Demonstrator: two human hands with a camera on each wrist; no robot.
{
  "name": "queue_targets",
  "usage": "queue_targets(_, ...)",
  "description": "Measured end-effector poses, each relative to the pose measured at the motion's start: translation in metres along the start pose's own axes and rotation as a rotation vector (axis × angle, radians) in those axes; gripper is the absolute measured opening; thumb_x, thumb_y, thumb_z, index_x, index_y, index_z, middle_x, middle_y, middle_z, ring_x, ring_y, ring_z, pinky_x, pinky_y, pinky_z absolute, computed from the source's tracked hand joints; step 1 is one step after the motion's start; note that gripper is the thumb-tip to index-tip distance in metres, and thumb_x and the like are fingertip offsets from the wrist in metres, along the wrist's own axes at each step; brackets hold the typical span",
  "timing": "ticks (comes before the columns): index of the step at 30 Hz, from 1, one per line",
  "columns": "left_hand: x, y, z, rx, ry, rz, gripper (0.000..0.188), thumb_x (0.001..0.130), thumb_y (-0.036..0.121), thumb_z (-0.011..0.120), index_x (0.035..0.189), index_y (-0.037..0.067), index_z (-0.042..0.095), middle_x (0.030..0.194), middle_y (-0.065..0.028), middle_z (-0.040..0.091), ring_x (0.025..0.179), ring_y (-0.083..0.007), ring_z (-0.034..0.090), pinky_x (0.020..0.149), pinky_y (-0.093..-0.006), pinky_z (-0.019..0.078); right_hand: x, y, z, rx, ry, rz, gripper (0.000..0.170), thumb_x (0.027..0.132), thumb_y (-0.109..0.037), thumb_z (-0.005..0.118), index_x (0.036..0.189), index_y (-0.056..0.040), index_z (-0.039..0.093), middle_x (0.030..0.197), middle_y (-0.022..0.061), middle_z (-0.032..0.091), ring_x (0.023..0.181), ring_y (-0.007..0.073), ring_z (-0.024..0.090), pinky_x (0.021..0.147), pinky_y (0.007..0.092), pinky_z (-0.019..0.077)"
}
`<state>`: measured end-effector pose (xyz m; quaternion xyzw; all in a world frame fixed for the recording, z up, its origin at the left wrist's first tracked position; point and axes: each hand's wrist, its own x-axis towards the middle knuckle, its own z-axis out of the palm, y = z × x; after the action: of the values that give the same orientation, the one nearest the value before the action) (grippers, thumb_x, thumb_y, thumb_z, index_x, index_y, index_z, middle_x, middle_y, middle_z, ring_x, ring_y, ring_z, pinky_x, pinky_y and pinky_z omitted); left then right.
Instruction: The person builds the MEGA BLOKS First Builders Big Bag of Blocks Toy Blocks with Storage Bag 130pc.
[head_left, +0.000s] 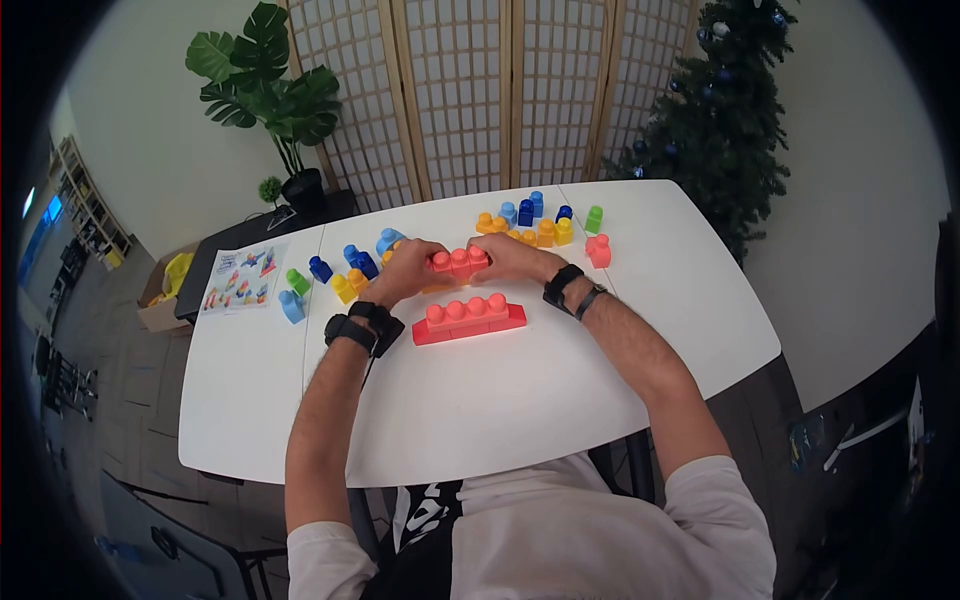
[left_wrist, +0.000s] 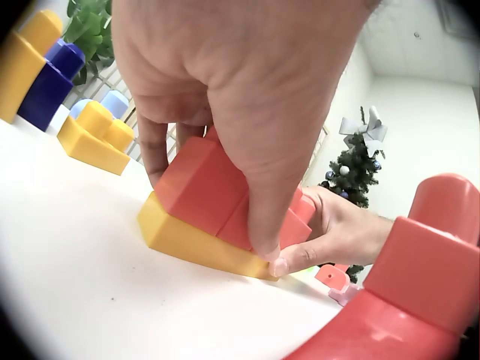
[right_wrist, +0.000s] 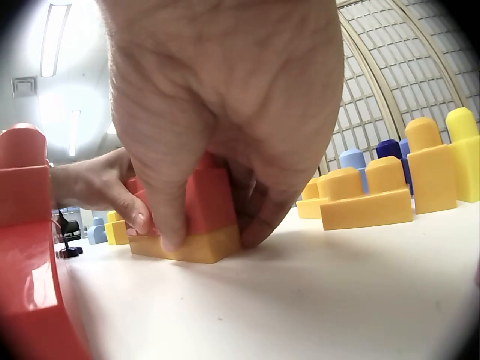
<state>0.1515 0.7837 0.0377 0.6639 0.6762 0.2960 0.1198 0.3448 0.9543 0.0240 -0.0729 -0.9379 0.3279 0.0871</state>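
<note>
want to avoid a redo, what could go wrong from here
The red blocks might sit crooked on the yellow piece beneath if the left grip and right grip press unevenly. Also, the black left wrist strap is close to the end of the red assembly nearer the person, so a shift of that arm could knock it.

Red blocks [left_wrist: 196,184] stacked on yellow-orange block [left_wrist: 184,238], near middle of white table [head_left: 600,380]
Red blocks side by side, seam between, rounded studs up, smooth plain sides; yellow-orange block low, long, directly beneath, underside facing white table
</note>
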Motion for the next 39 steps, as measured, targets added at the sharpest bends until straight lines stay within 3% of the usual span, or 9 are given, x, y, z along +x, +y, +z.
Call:
queue_targets(7, 0.001, -0.006, 0.006, 0.069, 0.053, 0.069, 0.04, 0.076, 0.021, 0.095, 0.103, -0.003, 0.079, 0.09, -0.0192, 0.077, 0.081, -0.0344, 0.073, 0.078, -0.0403, 0.0571, 0.004, 0.005, -0.001, -0.021, -0.025, -0.031, 0.036, 0.088, -0.021, 0.088, 0.108, -0.0011, 0.065, 0.092, 0.0108, 0.068, 0.088, 0.0211, 0.065, 0.078, 0.0364, 0.0509)
queue_targets(11, 0.002, -0.008, 0.007, 0.061, 0.057, 0.058, 0.041, 0.075, 0.021, 0.096, 0.103, -0.003, 0.079, 0.091, -0.0191, 0.078, 0.081, -0.0342, 0.073, 0.079, -0.0404, 0.0578, 0.004, 0.007, 0.0, 0.022, -0.018, -0.021, 0.038, 0.085, -0.024, 0.089, 0.104, -0.0008, 0.065, 0.093, 0.0131, 0.071, 0.09, 0.0256, 0.068, 0.079, 0.0382, 0.0522)
queue_targets(17, 0.003, -0.012, 0.009, 0.048, 0.056, 0.026, 0.044, 0.074, 0.023, 0.098, 0.105, -0.003, 0.08, 0.092, -0.0185, 0.079, 0.082, -0.0326, 0.074, 0.08, -0.04, 0.0581, 0.005, 0.007, -0.001, 0.057, -0.039, 0.003, 0.037, 0.086, -0.023, 0.088, 0.105, -0.0013, 0.065, 0.093, 0.0115, 0.069, 0.089, 0.0241, 0.067, 0.079, 0.0372, 0.0514)
queue_targets(19, 0.003, -0.012, 0.009, 0.036, 0.041, -0.009, 0.045, 0.074, 0.023, 0.098, 0.105, -0.003, 0.08, 0.094, -0.0184, 0.079, 0.084, -0.032, 0.075, 0.081, -0.0397, 0.058, 0.005, 0.007, -0.001, 0.052, -0.041, -0.008, 0.034, 0.089, -0.022, 0.087, 0.104, -0.0027, 0.063, 0.091, 0.008, 0.065, 0.087, 0.0195, 0.062, 0.077, 0.0357, 0.0489)
queue_targets(29, 0.001, -0.013, 0.011, -0.011, 0.046, 0.022, 0.044, 0.075, 0.023, 0.097, 0.106, -0.003, 0.079, 0.095, -0.0177, 0.078, 0.086, -0.0311, 0.074, 0.081, -0.0391, 0.0573, 0.002, 0.005, 0.0, 0.022, -0.016, -0.018, 0.035, 0.089, -0.023, 0.087, 0.104, -0.0028, 0.063, 0.092, 0.0073, 0.065, 0.087, 0.0186, 0.061, 0.077, 0.0355, 0.0494)
queue_targets(39, 0.001, -0.009, 0.006, 0.011, -0.023, 0.02, 0.056, 0.076, 0.029, 0.098, 0.117, -0.001, 0.075, 0.104, -0.0162, 0.077, 0.094, -0.0296, 0.074, 0.086, -0.0377, 0.0576, 0.001, 0.006, 0.002, 0.012, 0.001, -0.027, 0.035, 0.089, -0.021, 0.087, 0.106, -0.0023, 0.063, 0.093, 0.0084, 0.067, 0.088, 0.019, 0.063, 0.079, 0.0356, 0.0509)
